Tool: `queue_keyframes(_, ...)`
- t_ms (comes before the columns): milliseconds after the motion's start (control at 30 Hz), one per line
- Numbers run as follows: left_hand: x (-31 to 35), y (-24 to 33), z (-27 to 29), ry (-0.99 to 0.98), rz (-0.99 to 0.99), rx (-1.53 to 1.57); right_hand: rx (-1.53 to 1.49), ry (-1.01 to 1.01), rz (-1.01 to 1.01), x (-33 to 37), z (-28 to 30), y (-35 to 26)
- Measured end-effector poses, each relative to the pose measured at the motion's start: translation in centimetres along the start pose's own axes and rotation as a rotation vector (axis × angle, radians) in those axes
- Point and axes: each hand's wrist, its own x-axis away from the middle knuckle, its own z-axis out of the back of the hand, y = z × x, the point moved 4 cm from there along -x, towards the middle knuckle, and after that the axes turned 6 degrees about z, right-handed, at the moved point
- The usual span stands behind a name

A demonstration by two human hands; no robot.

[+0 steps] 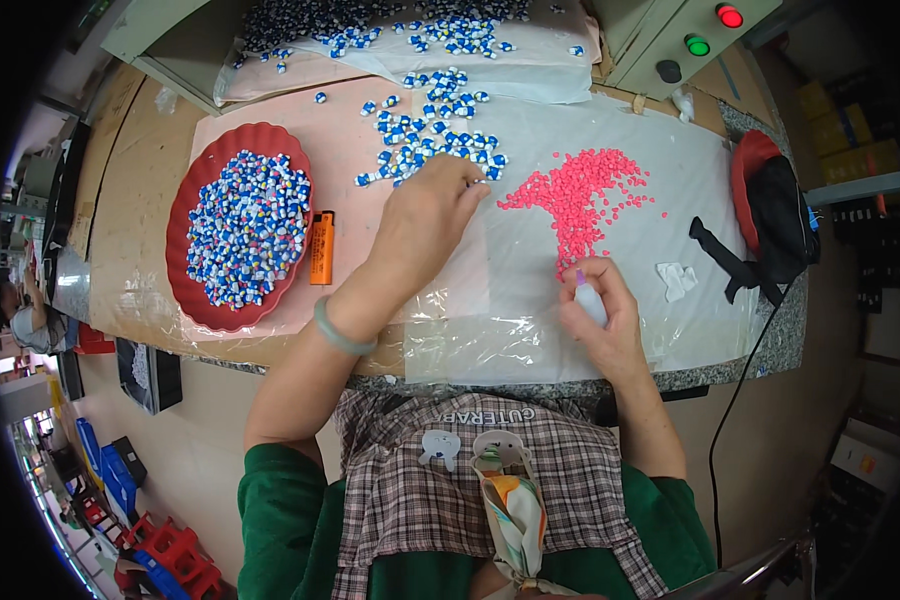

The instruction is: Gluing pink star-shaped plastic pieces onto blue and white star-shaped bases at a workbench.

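My left hand (432,215) reaches over the near edge of a loose spread of small blue-and-white pieces (440,140), thumb and forefinger pinched. A small blue-and-white piece (482,182) shows at those fingertips. My right hand (607,310) is wrapped round a small white squeeze bottle (591,301) with a purple tip, tilted with its tip pointing away from me. Just beyond that tip lies a pile of tiny pink pieces (575,195), fanned out on the sheet. Part of the blue-and-white spread is hidden behind my left hand.
On the left stands a red scalloped tray (178,262) full of blue-and-white pieces, an orange lighter (322,250) beside it. At the back, an opening in a grey machine (685,45) holds more pieces. A crumpled tissue (676,280) and a black strapped item (778,225) lie right.
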Motion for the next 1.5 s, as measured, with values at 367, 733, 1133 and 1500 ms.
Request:
queue_keyframes(367,8.4,1.6,-1.7,-0.341,0.831,1.226,-0.135,-0.022,0.048,-0.4,0.9,-1.3)
queue_keyframes(733,10.3,2.7,-2.5,-0.323,0.664,1.036,0.155,0.139,0.320,0.9,0.9,-3.5)
queue_keyframes(1133,10.5,2.6,-2.8,-0.373,0.614,0.955,0.531,0.077,0.529,1.6,0.2,-4.6)
queue_keyframes(1500,10.5,2.6,-2.8,-0.375,0.598,0.950,0.611,0.052,0.625,1.4,-0.5,-5.7)
